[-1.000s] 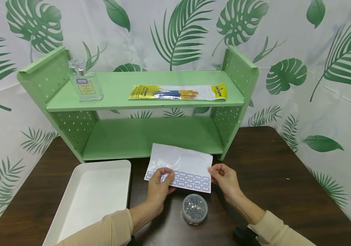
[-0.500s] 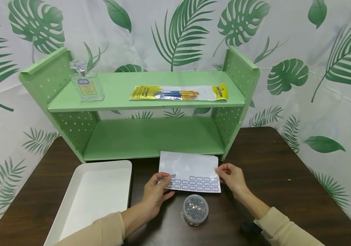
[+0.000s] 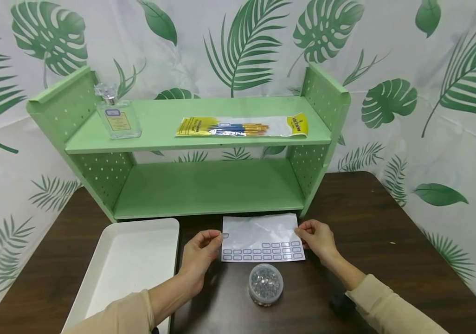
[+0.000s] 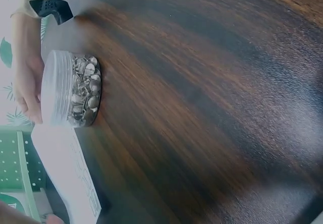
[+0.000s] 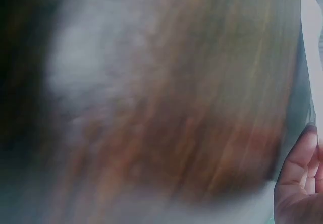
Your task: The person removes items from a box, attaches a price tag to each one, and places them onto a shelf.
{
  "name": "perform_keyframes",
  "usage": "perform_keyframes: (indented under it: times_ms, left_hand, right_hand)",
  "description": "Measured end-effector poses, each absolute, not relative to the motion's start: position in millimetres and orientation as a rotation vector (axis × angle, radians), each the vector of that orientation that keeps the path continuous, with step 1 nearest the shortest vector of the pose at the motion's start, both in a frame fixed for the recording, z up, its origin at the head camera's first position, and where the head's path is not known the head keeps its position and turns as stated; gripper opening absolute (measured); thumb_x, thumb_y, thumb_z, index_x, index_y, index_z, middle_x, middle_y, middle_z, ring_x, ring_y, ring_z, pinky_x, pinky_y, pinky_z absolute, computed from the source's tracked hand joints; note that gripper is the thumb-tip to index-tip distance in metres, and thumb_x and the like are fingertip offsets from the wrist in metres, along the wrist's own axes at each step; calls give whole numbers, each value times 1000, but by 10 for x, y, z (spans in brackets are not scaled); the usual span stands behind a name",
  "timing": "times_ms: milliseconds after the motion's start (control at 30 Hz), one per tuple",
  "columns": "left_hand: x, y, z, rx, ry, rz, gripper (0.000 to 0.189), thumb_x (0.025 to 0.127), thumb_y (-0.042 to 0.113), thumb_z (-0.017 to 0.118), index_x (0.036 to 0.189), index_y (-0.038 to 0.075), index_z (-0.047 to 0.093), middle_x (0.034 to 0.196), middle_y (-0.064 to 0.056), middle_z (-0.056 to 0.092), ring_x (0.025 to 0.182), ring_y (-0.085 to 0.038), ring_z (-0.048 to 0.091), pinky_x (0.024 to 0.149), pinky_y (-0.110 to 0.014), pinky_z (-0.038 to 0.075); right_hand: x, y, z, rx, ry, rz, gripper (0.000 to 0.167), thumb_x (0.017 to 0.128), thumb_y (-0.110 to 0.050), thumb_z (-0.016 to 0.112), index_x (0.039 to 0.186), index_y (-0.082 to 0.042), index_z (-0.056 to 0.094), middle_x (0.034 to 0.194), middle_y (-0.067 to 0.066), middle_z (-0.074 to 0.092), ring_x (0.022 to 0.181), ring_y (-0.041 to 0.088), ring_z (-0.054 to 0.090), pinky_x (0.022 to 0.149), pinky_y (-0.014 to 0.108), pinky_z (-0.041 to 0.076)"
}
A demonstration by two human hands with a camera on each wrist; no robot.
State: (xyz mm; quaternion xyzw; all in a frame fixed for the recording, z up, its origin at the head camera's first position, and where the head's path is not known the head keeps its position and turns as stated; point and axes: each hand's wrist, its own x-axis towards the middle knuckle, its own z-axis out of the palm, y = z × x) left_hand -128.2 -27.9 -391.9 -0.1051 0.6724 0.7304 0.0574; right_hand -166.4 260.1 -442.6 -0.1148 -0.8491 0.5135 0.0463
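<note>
A white sticker sheet [image 3: 259, 232] with rows of small blue-bordered labels is held near the tabletop in front of the green shelf. My left hand [image 3: 199, 257] pinches a small label sticker [image 3: 225, 235] between thumb and forefinger, at the sheet's left edge. On the other side, my right hand [image 3: 317, 240] grips the sheet's right edge between thumb and fingers. Just below the sheet stands a round clear jar [image 3: 265, 284] of shiny metal tacks, its lid [image 4: 56, 88] on in the left wrist view. The right wrist view is mostly blurred tabletop, with my right hand's fingers at lower right.
The green two-tier shelf [image 3: 213, 185] stands behind the sheet. Its upper tier bears a glass perfume bottle [image 3: 119, 121] and a packet of paintbrushes [image 3: 242, 127], each with a small label. A white tray [image 3: 133, 260] lies at left on the dark wooden table [image 3: 388, 260].
The label has come off the sheet's upper row in my left hand, which has moved left. The sheet has shifted right and lies lower, with my right hand still on its edge.
</note>
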Motion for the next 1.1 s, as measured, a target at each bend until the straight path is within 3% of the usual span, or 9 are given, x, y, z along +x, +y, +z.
perform_keyframes:
  times_ms: [433,700,900,1100]
  left_hand:
    - [-1221,-138,-3999,-236,1931,2160,17,88,12,64,101,3,59,81,3,58,78,-11,59,70,-24,50]
    - [-1218,-83,-4024,-140,1959,2093,20,89,16,63,103,4,58,82,3,62,79,-13,61,71,-27,50]
    - [-1218,-33,-4018,-76,1941,2092,20,89,16,63,104,4,56,80,4,62,79,-12,60,71,-27,50]
    - [-1188,44,-3971,3,1940,2084,22,88,14,63,105,1,55,77,4,62,76,-10,60,70,-26,50]
  right_hand:
    - [-1624,2634,-4449,-381,-2637,1490,16,86,-8,65,88,2,54,65,1,53,52,10,52,46,21,49]
    - [-1581,2620,-4338,-340,-2595,1285,11,90,-11,60,89,0,60,72,5,57,62,9,50,52,20,41]
    - [-1416,2369,-4168,36,-2547,1351,5,88,-5,63,87,0,64,76,7,60,65,5,48,58,19,42]
    - [-1253,2028,-4002,367,-2573,1552,7,87,-9,65,86,-2,67,77,6,65,68,2,52,59,21,46]
